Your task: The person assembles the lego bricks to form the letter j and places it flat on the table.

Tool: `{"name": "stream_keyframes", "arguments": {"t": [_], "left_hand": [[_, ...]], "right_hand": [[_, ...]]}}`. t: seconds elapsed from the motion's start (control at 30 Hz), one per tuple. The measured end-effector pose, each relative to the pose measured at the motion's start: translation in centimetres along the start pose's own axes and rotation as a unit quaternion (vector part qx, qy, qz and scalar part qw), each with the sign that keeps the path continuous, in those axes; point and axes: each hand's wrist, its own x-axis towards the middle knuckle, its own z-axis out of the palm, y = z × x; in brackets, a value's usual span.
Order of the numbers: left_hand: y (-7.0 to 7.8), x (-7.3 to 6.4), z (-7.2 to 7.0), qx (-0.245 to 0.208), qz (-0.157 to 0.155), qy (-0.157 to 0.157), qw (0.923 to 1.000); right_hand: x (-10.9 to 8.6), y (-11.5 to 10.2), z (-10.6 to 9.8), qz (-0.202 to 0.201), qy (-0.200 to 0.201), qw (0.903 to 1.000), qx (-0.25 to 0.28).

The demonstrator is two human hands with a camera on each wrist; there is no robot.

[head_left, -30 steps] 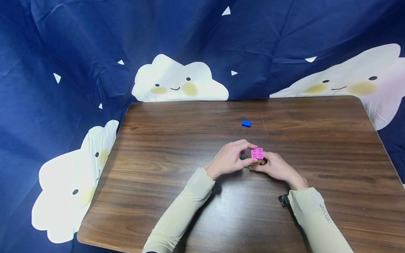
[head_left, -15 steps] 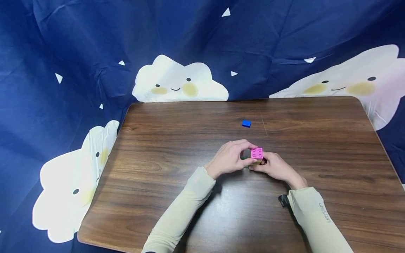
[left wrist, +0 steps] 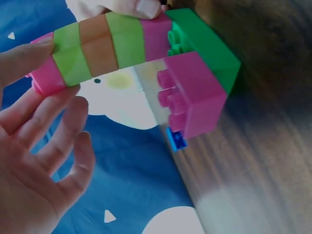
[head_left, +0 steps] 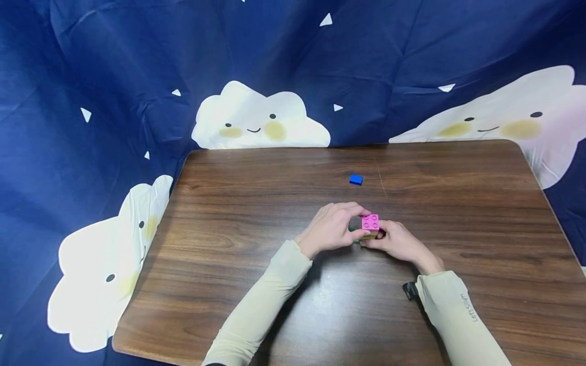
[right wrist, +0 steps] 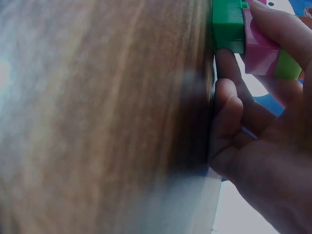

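My left hand (head_left: 330,227) pinches the pink top brick (head_left: 370,222) of an upright brick tower between thumb and fingers. In the left wrist view, lime, brown (left wrist: 99,44) and lime bricks follow below it, then a lower pink brick (left wrist: 157,38) on a green brick (left wrist: 207,48) at the table. Next to the tower, low down, is another pink brick (left wrist: 200,92) with studs up; whether it sits on the green one I cannot tell. My right hand (head_left: 403,241) grips the tower's lower part, its thumb (right wrist: 280,29) against the lower pink brick.
A small blue brick (head_left: 356,179) lies on the wooden table (head_left: 256,203), beyond the hands. Behind the table's far edge hangs a dark blue cloth (head_left: 274,46) with white clouds. A black object (head_left: 410,291) is at the right sleeve.
Both hands stay on the tower with almost the same grip. The whole head view has shifted very slightly; the blue brick has not moved on the table.
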Motion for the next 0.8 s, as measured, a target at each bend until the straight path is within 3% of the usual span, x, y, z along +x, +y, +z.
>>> {"name": "stream_keyframes", "arguments": {"t": [0.2, 0.43, 0.63, 0.8], "left_hand": [[0.16, 0.19, -0.19, 0.034, 0.006, -0.010, 0.9993], [0.09, 0.24, -0.24, 0.046, 0.047, -0.027, 0.9975], [0.65, 0.30, -0.69, 0.087, 0.044, -0.036, 0.9945], [0.86, 0.48, -0.88, 0.086, 0.056, -0.030, 0.9943]], "right_hand": [[0.03, -0.08, -0.03, 0.002, -0.001, 1.0000, -0.002], [-0.02, -0.26, -0.18, 0.011, -0.013, 0.9998, 0.005], [-0.02, -0.24, -0.23, 0.008, -0.016, 0.9998, 0.005], [0.07, -0.18, -0.17, -0.003, -0.008, 1.0000, -0.001]]}}
